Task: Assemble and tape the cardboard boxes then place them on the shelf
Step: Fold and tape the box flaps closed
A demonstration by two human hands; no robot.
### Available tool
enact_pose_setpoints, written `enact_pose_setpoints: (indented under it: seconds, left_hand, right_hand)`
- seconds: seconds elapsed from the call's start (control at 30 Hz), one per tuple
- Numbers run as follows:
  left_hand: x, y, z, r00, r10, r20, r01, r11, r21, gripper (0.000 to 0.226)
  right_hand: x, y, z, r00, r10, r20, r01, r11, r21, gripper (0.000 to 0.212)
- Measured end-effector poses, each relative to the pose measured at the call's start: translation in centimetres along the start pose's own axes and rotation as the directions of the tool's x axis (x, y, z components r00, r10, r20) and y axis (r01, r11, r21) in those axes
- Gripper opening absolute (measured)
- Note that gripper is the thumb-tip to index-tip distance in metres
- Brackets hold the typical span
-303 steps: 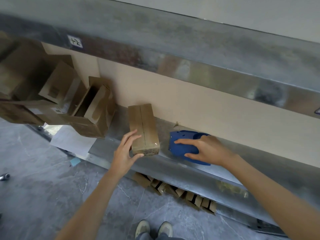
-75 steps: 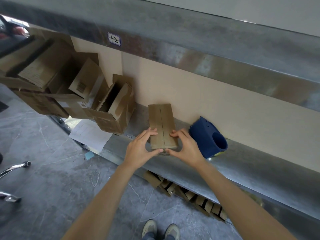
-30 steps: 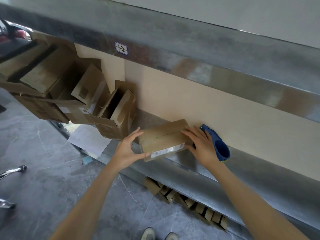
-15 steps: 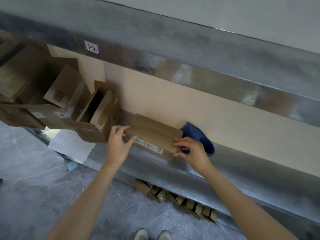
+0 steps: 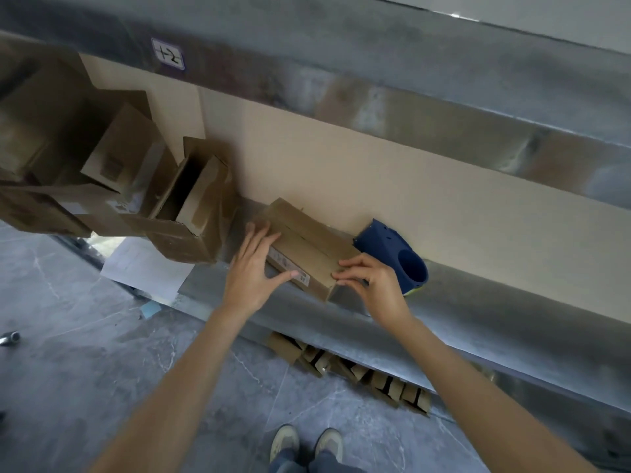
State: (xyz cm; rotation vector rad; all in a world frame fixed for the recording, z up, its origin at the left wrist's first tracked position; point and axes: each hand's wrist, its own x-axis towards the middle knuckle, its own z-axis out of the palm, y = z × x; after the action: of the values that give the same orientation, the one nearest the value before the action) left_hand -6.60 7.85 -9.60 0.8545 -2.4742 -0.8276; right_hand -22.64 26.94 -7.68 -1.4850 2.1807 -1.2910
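1. Metal shelf [image 5: 478,302]: grey deck that runs from upper left to lower right, with a beige back panel [image 5: 375,186] behind it. The beam above carries a small tag [image 5: 168,54] marked "1-2".
2. Open cardboard boxes [image 5: 177,233]: a cluster at the shelf's left end, flaps up, some jutting past the front edge.
3. Cardboard box [image 5: 307,244]: the one in hand, closed on top. It lies flat on the deck midway along the visible shelf, between the open cluster and the tape dispenser.
   - The long axis runs diagonally, with one end toward the back panel at left and the other toward the front edge at right.
   - The top seam follows that axis.
   - The long side with a printed sticker faces the front edge.
   - Whether the right end is closed cannot be told.
4. Cardboard pieces [image 5: 358,370]: a row on the floor under the shelf.
5. White paper sheet [image 5: 143,264]: overhangs the front edge, under the open boxes.
6. Tape dispenser [image 5: 392,247]: blue, at the back edge, just beside the box's right end.
7. Left hand [image 5: 251,278]: spread wide, fingers straight over the box's left part, thumb along the stickered side.
8. Right hand [image 5: 379,285]: fingers curled, pinching the box's right end at its upper edge.
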Motion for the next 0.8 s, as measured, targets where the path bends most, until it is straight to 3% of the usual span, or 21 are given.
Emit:
enact_pose_setpoints:
  seconds: [0.27, 0.33, 0.43, 0.53, 0.63, 0.8]
  left_hand:
    - [-0.3, -0.6, 0.1, 0.999, 0.011, 0.036, -0.01, 0.999, -0.034, 0.089]
    - [-0.4, -0.2, -0.1, 0.999, -0.011, 0.037, 0.012, 1.0, -0.013, 0.09]
    - [-1.4, 1.0, 0.3, 0.998, -0.003, -0.067, 0.004, 1.0, 0.021, 0.079]
    - [-2.7, 2.7, 1.6, 0.989, -0.066, -0.13, 0.051, 0.992, -0.117, 0.072]
    - [-3.5, 4.2, 2.6, 0.992, -0.111, -0.066, 0.088, 0.956, -0.28, 0.076]
    - [-3.0, 4.2, 2.7, 0.987, -0.155, 0.033, 0.157, 0.929, -0.337, 0.096]
  right_hand:
    - [0.1, 0.5, -0.4, 0.998, -0.06, -0.027, 0.055, 0.986, -0.158, 0.01]
    - [0.4, 0.8, -0.7, 0.999, -0.048, -0.016, 0.043, 0.976, -0.215, 0.03]
    - [0.9, 1.3, -1.2, 0.991, 0.119, 0.056, -0.112, 0.987, -0.117, 0.059]
    - [0.9, 1.6, -1.1, 0.984, 0.156, 0.081, -0.153, 0.988, -0.033, 0.055]
    - [0.9, 1.4, -0.9, 0.986, 0.166, 0.008, -0.166, 0.986, 0.012, 0.05]
    - [0.8, 1.3, -0.8, 0.992, 0.128, 0.006, -0.128, 0.99, 0.052, 0.036]
